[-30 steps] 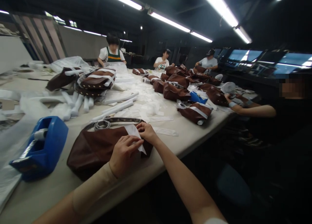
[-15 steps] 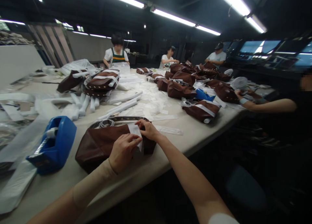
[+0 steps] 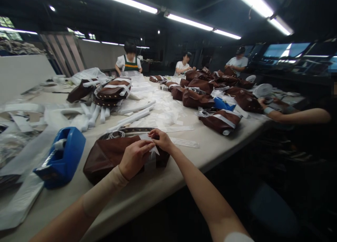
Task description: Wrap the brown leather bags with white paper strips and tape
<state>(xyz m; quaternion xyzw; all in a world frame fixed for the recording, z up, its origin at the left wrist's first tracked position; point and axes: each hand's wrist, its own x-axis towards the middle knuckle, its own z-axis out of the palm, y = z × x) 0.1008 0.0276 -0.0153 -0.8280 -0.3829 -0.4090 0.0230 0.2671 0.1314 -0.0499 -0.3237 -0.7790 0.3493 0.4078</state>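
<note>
The left hand (image 3: 134, 157) and right hand (image 3: 162, 139) have drawn together, both pinching the white paper strip (image 3: 153, 151). It now folds tighter over the right end of the glossy brown leather bag (image 3: 107, 156).

Dim room, glaring ceiling tube lights (image 3: 189, 20), edges warped and dark.

On our left we see a blue tape dispenser (image 3: 61, 157) on the pale table (image 3: 210, 147). Beyond it lie white paper rolls (image 3: 131, 117) and a stack of banded brown bags (image 3: 113, 91). A co-worker's arm (image 3: 295, 115) reaches in from the right, perhaps onto another bag.
</note>
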